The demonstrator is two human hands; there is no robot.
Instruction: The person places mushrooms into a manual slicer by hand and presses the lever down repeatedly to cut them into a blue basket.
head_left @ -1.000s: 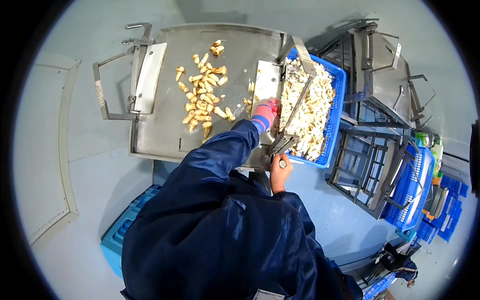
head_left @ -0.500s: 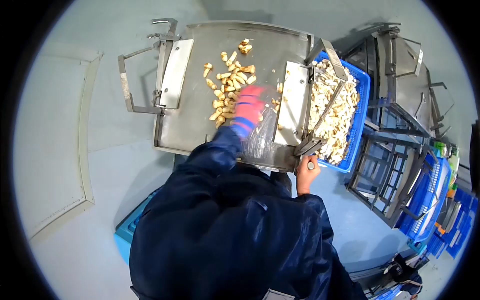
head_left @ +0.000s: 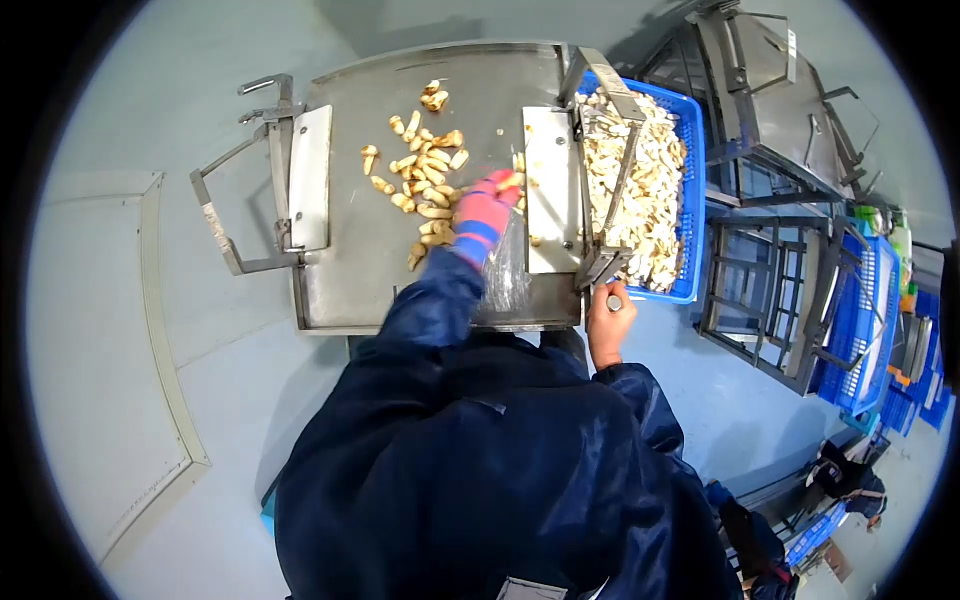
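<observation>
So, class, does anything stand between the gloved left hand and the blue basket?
Yes: first the white board, just beyond the fingers of the gloved left hand, then the metal frame rising beside the blue basket.

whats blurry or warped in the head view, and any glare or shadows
Head view: strong wide-angle curve, with the door frame bowed and black corners; the gloved left hand looks slightly smeared, probably by motion; streaky glare on the metal table near it; soft shadows on the wall and floor.
</observation>
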